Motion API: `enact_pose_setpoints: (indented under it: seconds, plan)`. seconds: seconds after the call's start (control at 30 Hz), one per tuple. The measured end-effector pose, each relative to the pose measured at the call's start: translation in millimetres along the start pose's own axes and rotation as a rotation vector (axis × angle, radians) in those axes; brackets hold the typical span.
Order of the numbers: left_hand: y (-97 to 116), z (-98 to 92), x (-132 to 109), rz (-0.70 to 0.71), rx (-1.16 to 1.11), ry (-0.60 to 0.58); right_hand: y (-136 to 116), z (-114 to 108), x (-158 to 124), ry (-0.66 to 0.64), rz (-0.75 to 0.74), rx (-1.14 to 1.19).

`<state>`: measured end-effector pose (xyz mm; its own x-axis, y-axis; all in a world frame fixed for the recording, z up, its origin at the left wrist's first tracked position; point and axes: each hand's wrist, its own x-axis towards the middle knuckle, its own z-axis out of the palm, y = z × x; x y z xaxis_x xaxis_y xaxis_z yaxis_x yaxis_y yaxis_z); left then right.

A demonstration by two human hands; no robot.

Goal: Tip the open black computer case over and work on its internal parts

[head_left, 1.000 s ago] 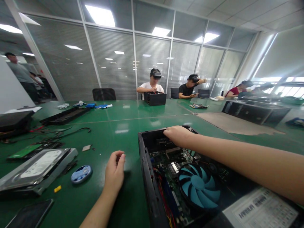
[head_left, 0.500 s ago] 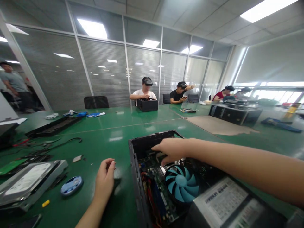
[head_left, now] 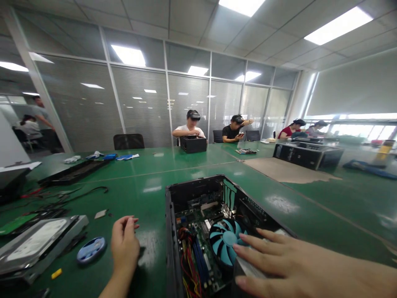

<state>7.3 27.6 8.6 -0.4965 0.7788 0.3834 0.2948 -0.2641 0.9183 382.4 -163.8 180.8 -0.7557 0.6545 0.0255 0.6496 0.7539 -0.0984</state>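
Observation:
An open computer case (head_left: 170,231) stands in front of me on the green table. Inside it are a motherboard (head_left: 189,221), a round cooling fan (head_left: 228,240) with light blue blades, and bundled red and yellow cables (head_left: 187,256). My right hand (head_left: 276,256) is spread flat over the metal power supply (head_left: 248,267), covering most of it, with fingertips near the fan's edge. Contact with the power supply is unclear. My left hand (head_left: 125,240) lies left of the case with its fingers curled together; whatever is in them, if anything, is hidden.
To the left are a hard drive (head_left: 40,244), a blue round dish (head_left: 91,250), a yellow piece (head_left: 56,273) and loose cables (head_left: 77,196). Across the table, a person (head_left: 190,128) works at a black box (head_left: 194,144). Another case (head_left: 307,155) stands at right on cardboard (head_left: 285,169).
My right hand has drawn back from the far inside of the case toward me, its fingers now spread above the power supply. My left hand stays curled beside the case. The view has tilted up.

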Motion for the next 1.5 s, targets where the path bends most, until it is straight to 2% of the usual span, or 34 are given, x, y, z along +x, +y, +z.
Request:
enact_pose_setpoints:
  seconds: [0.1,0.2,0.23,0.3,0.37,0.43,0.47,0.53,0.6,0.67,0.8,0.9,1.17,1.37,1.5]
  plan:
    - [-6,-4.7,6,-0.024,-0.043,0.148,35,-2,49,-0.024,-0.073,0.018]
    - [-13,-6.6,11,0.008,-0.047,0.222,94,7,135,-0.017,-0.087,-0.04]
    - [-15,-6.9,12,0.026,-0.049,0.224,113,14,168,0.069,-0.011,-0.064]
    - [-16,-7.8,11,0.054,-0.056,0.213,138,37,229,0.352,0.234,-0.097]
    - [-14,-8.9,8,0.074,-0.062,0.179,142,70,276,0.59,0.517,-0.043]
    - [-13,-9.6,5,0.092,-0.061,0.13,129,108,299,0.699,0.667,0.071]
    - [-12,-9.4,4,0.097,-0.055,0.103,121,127,301,0.711,0.646,0.119]
    - [-12,-7.9,3,0.092,-0.039,0.064,107,160,288,0.69,0.458,0.178]
    - [-12,-5.5,3,0.089,-0.019,0.027,100,183,259,0.692,0.315,0.257]
    - [-13,-3.2,2,0.105,-0.008,-0.015,100,195,222,0.727,0.32,0.363]
    - [-11,-1.3,1,0.143,0.024,-0.066,105,191,155,0.753,0.381,0.405]
    - [-9,-1.0,0,0.141,0.052,-0.078,113,181,131,0.805,0.425,0.367]
    - [-9,-0.4,2,0.107,0.093,-0.095,160,175,136,1.078,0.53,0.118]
    - [-10,0.7,4,0.067,0.087,-0.114,185,172,125,1.175,0.619,0.037]
    - [-4,1.7,2,0.062,0.09,-0.116,201,160,108,1.246,0.726,-0.011]
